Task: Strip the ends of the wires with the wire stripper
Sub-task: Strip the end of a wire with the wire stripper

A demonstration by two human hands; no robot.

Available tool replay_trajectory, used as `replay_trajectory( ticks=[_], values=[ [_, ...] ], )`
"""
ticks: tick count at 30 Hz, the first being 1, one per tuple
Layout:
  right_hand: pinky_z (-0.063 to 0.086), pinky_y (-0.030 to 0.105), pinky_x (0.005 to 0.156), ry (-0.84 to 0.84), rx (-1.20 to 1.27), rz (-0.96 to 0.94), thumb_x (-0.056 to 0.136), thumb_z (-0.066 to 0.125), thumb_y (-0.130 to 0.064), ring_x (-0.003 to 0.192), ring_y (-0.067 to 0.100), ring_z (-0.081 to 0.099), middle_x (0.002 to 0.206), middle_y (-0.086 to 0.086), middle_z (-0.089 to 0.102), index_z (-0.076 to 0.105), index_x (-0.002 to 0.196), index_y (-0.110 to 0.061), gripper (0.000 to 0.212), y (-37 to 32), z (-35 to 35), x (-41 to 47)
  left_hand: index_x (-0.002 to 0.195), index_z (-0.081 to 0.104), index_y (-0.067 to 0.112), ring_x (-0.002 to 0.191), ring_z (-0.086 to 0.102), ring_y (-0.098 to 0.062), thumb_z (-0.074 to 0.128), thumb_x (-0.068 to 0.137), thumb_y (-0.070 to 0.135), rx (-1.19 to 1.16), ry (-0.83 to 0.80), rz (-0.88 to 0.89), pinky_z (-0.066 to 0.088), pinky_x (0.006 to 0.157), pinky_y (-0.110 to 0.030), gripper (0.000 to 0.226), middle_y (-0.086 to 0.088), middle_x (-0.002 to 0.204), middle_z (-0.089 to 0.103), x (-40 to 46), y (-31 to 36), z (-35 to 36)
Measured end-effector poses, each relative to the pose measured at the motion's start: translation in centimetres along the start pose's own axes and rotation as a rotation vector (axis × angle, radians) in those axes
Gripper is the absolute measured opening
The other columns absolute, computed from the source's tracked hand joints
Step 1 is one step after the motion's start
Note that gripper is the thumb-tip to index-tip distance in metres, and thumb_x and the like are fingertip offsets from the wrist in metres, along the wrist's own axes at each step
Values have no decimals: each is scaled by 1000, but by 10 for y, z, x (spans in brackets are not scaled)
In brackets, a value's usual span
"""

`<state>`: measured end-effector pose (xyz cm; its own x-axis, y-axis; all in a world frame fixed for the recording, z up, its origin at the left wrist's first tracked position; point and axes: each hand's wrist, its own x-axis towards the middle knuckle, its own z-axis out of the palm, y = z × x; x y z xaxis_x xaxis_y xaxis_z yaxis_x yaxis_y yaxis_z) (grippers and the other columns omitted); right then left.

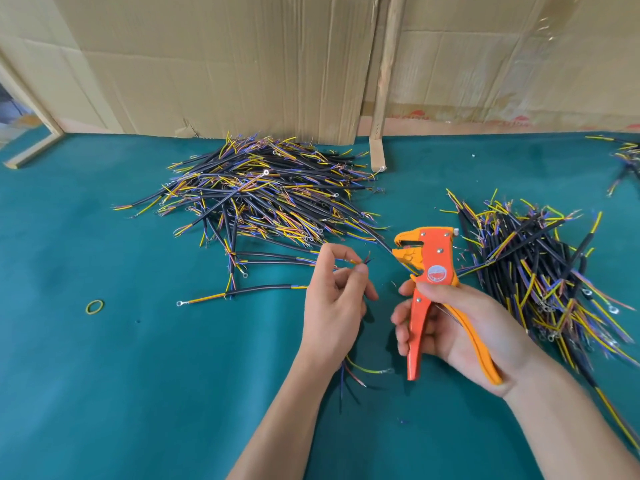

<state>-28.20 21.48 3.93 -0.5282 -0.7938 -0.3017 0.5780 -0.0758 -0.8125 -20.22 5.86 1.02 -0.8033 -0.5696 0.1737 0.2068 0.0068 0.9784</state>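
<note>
Item 1: wire stripper (437,271), orange body with yellow head, centre right of the frame. We see its jaws parted, pointing toward the upper left, and its 2 handles spread apart, running down toward the lower right.

Item 2: right hand (460,327), lower right of centre. We note its fingers wrapped round the left handle and its thumb laid across the top of the handles, gripping the wire stripper clear of the table.

Item 3: left hand (334,292), centre of the frame. We record thumb and forefinger pinching the thin coloured cores of a held wire (356,262), whose tips stick out to the right, near the stripper's head but apart from it. The other end of this wire hangs below the wrist, its yellow, blue and reddish strands fanned out.

Item 4: large wire pile (259,192), upper centre, black-sheathed lengths with yellow and blue ends, some with ring terminals.

Item 5: second wire pile (540,271), right side, same kind.

Item 6: a few loose wires (263,289), left of the left hand.

Item 7: yellow rubber band (95,306), lying flat at lower left.

Item 8: green table cover (138,393), under all items.

Item 9: cardboard sheets (225,64), standing along the top of the frame.
</note>
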Motion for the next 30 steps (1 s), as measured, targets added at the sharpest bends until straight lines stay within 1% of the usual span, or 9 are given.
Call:
replay_trajectory(
  ticks=[3,6,11,14,16,18,21,23,30],
  values=[
    [56,52,64,5,11,4,59,96,-25,72,44,65,102,41,64,62,119,-1,72,-1,-6,-1,92,48,27,44,31,-15,54,97,31,0,8,-1,29,44,-21,10,-6,63,60,-1,1,1],
    [57,54,65,-33,-2,29,57,92,-16,76,49,66,115,44,61,56,127,-2,81,-3,-8,-2,90,47,27,42,31,-14,51,99,32,0,14,-1,28,43,-19,11,-10,63,60,-1,1,2],
    [57,57,74,-117,51,42,64,59,8,93,48,67,128,39,59,56,133,5,69,-2,-12,-7,90,43,20,41,30,-15,46,99,24,-19,33,-16,27,42,-18,10,-12,64,62,-1,-1,1],
    [56,60,84,-116,54,26,69,52,13,101,48,66,128,39,60,61,134,0,66,-2,-13,-8,87,41,21,44,30,-18,46,98,20,17,47,-10,27,43,-23,12,-7,65,65,-1,-3,2],
    [54,63,89,-97,50,48,73,54,13,103,51,65,123,39,61,64,133,-4,62,-2,-14,-9,85,43,25,46,30,-20,48,96,21,44,54,1,27,46,-26,13,-5,67,66,-2,-4,3],
    [52,65,90,-101,47,84,78,63,7,102,55,65,119,40,62,63,134,-4,57,-3,-16,-9,83,45,26,48,32,-20,50,96,20,59,59,16,28,49,-28,15,-2,68,66,-2,-4,3],
    [54,62,84,-121,1,134,80,80,-9,94,52,66,114,39,62,60,135,-2,59,-5,-14,-9,83,48,23,48,33,-19,53,94,20,59,81,27,29,49,-28,13,-2,67,65,-1,-5,2],
    [56,57,78,-116,-39,157,82,84,-19,88,48,67,110,36,63,61,134,-2,60,-6,-12,-10,84,49,20,49,34,-19,54,94,18,43,92,32,29,49,-27,12,-3,67,65,0,-5,0],
    [56,51,73,-138,-53,114,81,84,-16,83,41,65,102,29,63,60,134,-2,60,-8,-11,-11,84,54,18,49,37,-16,58,95,18,3,48,45,31,51,-28,11,-9,72,69,0,-5,-2]
  ],
)
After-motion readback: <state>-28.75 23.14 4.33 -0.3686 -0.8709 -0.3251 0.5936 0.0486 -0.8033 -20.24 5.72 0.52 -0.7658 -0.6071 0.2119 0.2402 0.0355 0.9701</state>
